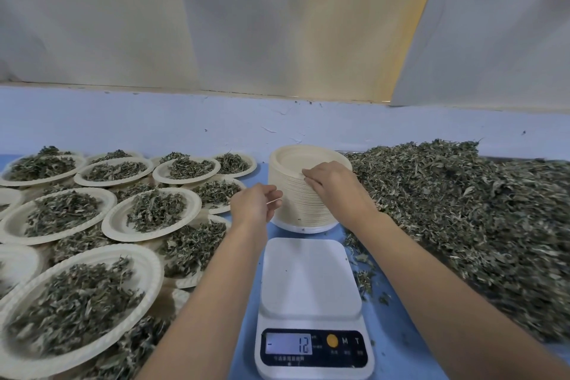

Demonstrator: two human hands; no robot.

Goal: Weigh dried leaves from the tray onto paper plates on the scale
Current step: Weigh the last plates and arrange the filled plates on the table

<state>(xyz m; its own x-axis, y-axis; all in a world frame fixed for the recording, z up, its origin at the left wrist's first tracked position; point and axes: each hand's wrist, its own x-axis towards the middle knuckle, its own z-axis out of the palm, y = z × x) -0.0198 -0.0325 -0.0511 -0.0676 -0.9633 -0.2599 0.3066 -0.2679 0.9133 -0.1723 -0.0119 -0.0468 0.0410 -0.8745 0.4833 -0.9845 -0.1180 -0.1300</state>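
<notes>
My right hand [327,182] pinches the rim of the top plate [296,160] on the one stack [296,203]; my left hand [253,203] curls beside it, holding something or nothing, I cannot tell. If two plates cling and lift together, the one bare scale [308,281] just this side of my grip would weigh wrong. Right of the grip lies one heap of dried leaves [462,210] on its tray [512,159]; left, at least a dozen filled plates [114,225], overlapping.

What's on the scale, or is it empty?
Empty: the scale has a bare white platform, no paper plate on it, and its lit display reads minus 12.
</notes>
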